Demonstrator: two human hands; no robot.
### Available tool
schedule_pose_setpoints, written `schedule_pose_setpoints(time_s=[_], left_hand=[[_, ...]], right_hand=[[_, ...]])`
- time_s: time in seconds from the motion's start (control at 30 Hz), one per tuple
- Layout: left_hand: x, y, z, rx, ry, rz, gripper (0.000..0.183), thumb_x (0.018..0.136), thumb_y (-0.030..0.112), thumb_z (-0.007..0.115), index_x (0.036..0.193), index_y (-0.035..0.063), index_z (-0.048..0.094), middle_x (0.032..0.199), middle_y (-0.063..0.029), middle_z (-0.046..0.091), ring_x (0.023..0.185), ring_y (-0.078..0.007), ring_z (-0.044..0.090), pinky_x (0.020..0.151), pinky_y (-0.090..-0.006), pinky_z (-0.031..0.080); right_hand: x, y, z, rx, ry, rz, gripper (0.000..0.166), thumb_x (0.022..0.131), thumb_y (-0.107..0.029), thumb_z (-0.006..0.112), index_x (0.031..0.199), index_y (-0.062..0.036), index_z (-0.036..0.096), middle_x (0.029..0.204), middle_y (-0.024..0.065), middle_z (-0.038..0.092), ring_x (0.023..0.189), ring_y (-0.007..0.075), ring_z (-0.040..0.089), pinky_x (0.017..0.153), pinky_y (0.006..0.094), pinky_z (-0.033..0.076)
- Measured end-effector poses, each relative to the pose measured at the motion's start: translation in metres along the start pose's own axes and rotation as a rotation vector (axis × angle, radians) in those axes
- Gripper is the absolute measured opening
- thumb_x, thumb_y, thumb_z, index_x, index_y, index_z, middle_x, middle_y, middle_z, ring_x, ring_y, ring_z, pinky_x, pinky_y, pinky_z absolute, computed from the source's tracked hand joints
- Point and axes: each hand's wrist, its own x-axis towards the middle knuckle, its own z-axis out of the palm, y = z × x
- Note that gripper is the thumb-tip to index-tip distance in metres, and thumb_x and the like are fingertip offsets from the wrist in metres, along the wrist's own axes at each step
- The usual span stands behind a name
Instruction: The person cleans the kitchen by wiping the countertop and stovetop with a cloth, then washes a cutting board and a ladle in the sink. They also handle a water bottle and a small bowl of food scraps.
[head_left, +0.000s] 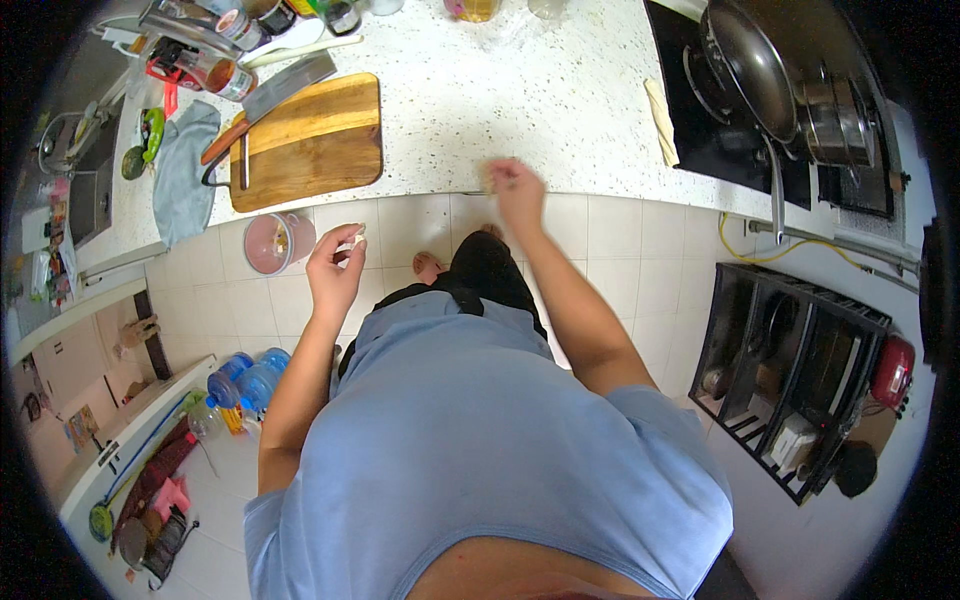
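Note:
Between the thumb and fingertips of my left hand (337, 262) is a small whitish piece (360, 235), too small to name. That hand is in front of the counter's edge, just right of a pink waste bin (259, 244) with scraps inside. My right hand (517, 191), blurred, is at the counter's front edge with its fingers curled around something small and pale tan that I cannot make out. A wooden cutting board (322, 142) lies on the speckled white counter (465, 97), and a cleaver (289, 86) with a wooden handle rests across its upper left corner.
A grey-blue cloth (185, 172) hangs over the counter edge beside a green pepper (154, 133). Jars and bottles crowd the back left. At the right, a frying pan (752, 71) and a steel pot (836, 124) stand on the black stove; the pan's handle sticks out past the front.

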Motion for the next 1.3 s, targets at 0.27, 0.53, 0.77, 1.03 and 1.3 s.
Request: schedule_pose_setpoints(time_s=[0.27,0.53,0.77,1.03,1.3], left_hand=[[-0.027,0.003,0.02,-0.057,0.151,-0.141,0.023,0.081,0.002,0.066,0.104,0.006,0.066,0.099,-0.005,0.062,0.087,-0.0106,0.058,0.068,-0.0231,0.05],[-0.035,0.017,0.046,-0.068,0.207,-0.185,0.023,0.081,0.002,0.065,0.104,0.0055,0.066,0.101,-0.0067,0.063,0.087,-0.0119,0.059,0.069,-0.0242,0.052],[-0.064,0.011,0.036,-0.039,0.33,-0.21,0.022,0.081,0.002,0.065,0.103,0.0035,0.066,0.103,-0.0063,0.063,0.088,-0.0118,0.06,0.068,-0.0231,0.051],[-0.071,-0.079,-0.039,-0.223,0.502,-0.361,0.023,0.083,0.002,0.064,0.106,-0.0005,0.064,0.082,-0.0028,0.063,0.07,-0.0067,0.057,0.066,-0.0202,0.048],[-0.047,-0.236,-0.205,-0.063,0.582,-0.445,0.027,0.084,0.008,0.063,0.11,-0.0015,0.062,0.078,-0.0055,0.066,0.071,-0.0087,0.06,0.066,-0.0252,0.05]], right_hand=[[0.054,0.022,-0.026,-0.423,0.052,-0.323,0.009,0.08,-0.006,0.061,0.086,-0.0055,0.067,0.082,0.0128,0.066,0.074,0.0304,0.062,0.068,0.0364,0.05],[-0.007,0.016,0.031,-0.183,-0.244,-0.518,0.007,0.079,-0.006,0.059,0.084,-0.0059,0.063,0.087,0.0124,0.064,0.084,0.0327,0.058,0.076,0.0414,0.046],[-0.006,0.001,0.066,-0.186,-0.307,-0.548,0.005,0.078,-0.004,0.059,0.081,-0.0054,0.064,0.084,0.0136,0.063,0.082,0.0328,0.058,0.075,0.0413,0.046],[-0.047,-0.035,0.122,-0.088,-0.544,-0.395,0.002,0.078,-0.005,0.064,0.08,-0.0054,0.064,0.084,0.013,0.062,0.073,0.0257,0.061,0.057,0.034,0.05],[-0.105,-0.091,0.257,-0.138,-0.62,-0.277,0.007,0.076,0.001,0.065,0.083,-0.0013,0.065,0.082,0.0101,0.061,0.074,0.0193,0.062,0.068,0.0283,0.051]])
